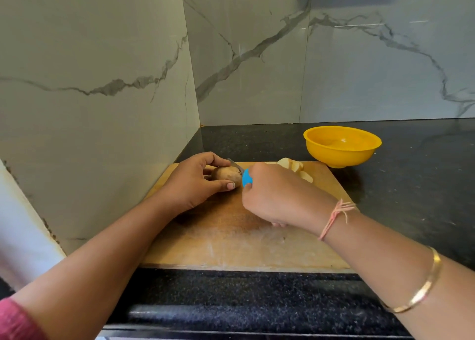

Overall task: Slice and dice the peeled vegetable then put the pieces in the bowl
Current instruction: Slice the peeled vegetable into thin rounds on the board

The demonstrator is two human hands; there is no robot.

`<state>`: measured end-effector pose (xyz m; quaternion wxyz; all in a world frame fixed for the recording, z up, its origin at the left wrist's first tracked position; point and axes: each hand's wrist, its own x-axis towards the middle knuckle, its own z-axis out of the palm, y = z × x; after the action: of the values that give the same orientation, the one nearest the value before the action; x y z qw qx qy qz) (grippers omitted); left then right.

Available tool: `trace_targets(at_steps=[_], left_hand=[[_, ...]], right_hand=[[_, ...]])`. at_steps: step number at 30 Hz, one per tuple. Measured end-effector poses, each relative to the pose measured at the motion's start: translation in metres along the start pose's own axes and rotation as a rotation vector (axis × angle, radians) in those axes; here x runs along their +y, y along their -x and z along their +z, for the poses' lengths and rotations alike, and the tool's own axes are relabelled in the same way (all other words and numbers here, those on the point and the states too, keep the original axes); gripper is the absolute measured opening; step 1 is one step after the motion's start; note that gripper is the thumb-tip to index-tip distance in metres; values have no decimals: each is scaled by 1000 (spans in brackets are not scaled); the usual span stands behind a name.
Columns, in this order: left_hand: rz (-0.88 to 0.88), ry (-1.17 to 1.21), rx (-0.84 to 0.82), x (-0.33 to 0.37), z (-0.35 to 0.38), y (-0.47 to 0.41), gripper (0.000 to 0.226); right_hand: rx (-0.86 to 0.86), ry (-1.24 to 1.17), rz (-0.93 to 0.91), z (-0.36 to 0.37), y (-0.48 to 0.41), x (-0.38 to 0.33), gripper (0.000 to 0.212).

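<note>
One brown, oval potato is pinched on the worn wooden board by the left hand while a blue-handled knife is gripped by the right hand.

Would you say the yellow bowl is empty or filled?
Empty: the yellow bowl shows only bare yellow inside; the cut pieces lie on the cutting board.

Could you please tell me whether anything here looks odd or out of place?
One thing: the brown oval potato under the left hand on the wooden cutting board still seems to wear its skin, though it should be peeled.
</note>
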<state>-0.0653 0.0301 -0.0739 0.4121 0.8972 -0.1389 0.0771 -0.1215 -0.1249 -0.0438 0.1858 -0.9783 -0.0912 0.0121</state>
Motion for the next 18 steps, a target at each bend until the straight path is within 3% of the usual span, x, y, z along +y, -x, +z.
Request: trace_targets(at_steps=[13,18], left_hand=[[-23,24,22,-3,1,-1,39],[-42,95,-2,-4,-3,1,36]], right_hand=[[-46,171,-41,-3,28,18,32],[-103,75,33,-21,44,32,41]])
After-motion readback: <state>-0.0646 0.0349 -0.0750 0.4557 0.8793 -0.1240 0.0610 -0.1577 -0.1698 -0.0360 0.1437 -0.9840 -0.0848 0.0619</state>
